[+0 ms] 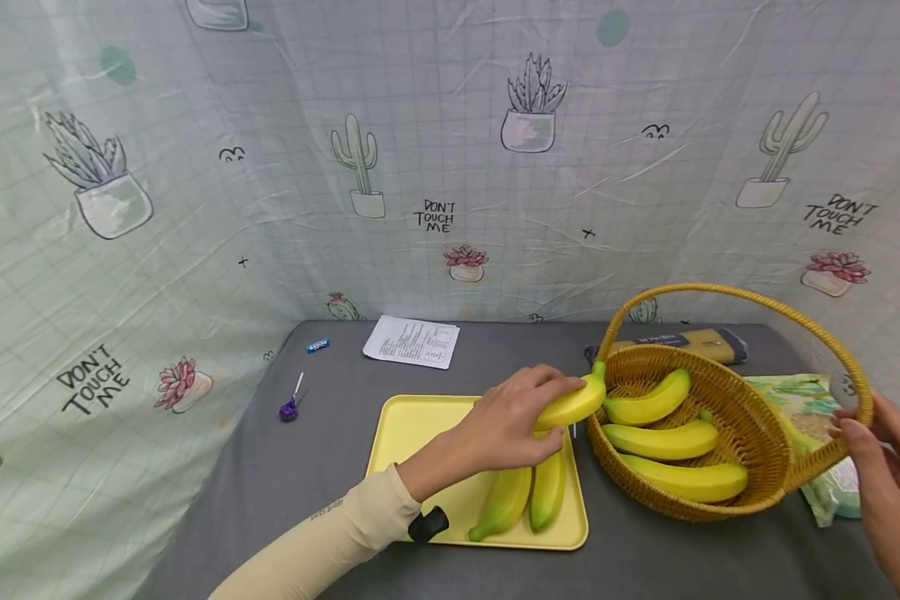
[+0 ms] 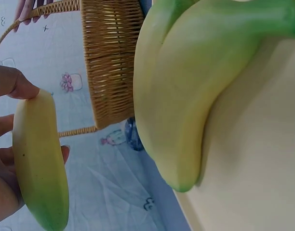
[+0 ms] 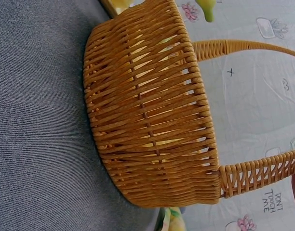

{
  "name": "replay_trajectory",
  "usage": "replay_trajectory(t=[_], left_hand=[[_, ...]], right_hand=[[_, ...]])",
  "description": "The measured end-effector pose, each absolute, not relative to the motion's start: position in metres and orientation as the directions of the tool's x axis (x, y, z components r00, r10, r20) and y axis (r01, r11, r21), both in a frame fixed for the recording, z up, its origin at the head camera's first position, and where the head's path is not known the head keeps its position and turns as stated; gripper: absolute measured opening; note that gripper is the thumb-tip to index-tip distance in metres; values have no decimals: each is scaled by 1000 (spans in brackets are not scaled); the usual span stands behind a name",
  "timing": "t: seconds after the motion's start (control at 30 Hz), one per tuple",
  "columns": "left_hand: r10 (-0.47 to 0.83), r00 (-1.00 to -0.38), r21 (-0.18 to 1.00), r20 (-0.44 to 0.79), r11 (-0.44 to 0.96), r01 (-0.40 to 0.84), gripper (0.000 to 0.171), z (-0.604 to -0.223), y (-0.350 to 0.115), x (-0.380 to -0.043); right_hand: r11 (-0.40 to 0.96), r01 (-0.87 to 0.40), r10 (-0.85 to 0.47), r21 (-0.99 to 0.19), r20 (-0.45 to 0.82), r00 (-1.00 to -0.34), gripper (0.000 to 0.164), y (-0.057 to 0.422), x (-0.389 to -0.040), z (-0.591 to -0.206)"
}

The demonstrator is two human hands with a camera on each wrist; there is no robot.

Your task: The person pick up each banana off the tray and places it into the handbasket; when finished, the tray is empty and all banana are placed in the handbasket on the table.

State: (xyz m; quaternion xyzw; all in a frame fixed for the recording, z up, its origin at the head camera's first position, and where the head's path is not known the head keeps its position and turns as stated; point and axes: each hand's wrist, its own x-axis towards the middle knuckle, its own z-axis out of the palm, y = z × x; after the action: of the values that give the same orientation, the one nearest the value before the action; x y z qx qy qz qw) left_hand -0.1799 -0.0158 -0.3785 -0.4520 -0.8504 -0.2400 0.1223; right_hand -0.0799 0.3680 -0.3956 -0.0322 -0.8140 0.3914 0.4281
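Observation:
A yellow banana with green ends [image 1: 572, 403] is gripped in my left hand [image 1: 513, 417], raised between the yellow tray and the wicker basket. The left wrist view shows that banana [image 2: 40, 159] between thumb and fingers, apart from the basket. Below the hand, two bananas [image 1: 508, 500] lie side by side on the tray [image 1: 405, 425]. Several bananas [image 1: 660, 442] rest inside the brown wicker basket [image 1: 757, 433]. At the right, my right hand [image 1: 888, 483] holds the basket's arched handle [image 1: 832, 329] between thumb and fingers. Only a sliver of that hand enters the right wrist view.
Behind the basket lies a long yellow-and-blue package [image 1: 690, 343], and a green bag [image 1: 832, 492] lies to its right. A white printed packet [image 1: 412, 340], a small blue wrapper [image 1: 318, 345] and a purple lollipop [image 1: 289, 407] are on the grey table [image 1: 255, 500]. Patterned curtain surrounds the table.

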Motion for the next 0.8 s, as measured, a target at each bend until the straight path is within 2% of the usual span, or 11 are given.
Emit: replay_trajectory(t=[0.27,0.43,0.8], left_hand=[[748,-549,285,373,471,835,58,-373,9,-181],[781,-513,273,356,438,857,58,-374,27,-182],[834,-487,305,259,408,861,61,-366,69,-191]], right_hand=[[679,-279,397,-679,660,-638,48,370,-80,-397],[678,-279,395,-680,658,-641,48,371,-81,-398],[690,-292,380,-662,675,-632,47,370,-81,-396]])
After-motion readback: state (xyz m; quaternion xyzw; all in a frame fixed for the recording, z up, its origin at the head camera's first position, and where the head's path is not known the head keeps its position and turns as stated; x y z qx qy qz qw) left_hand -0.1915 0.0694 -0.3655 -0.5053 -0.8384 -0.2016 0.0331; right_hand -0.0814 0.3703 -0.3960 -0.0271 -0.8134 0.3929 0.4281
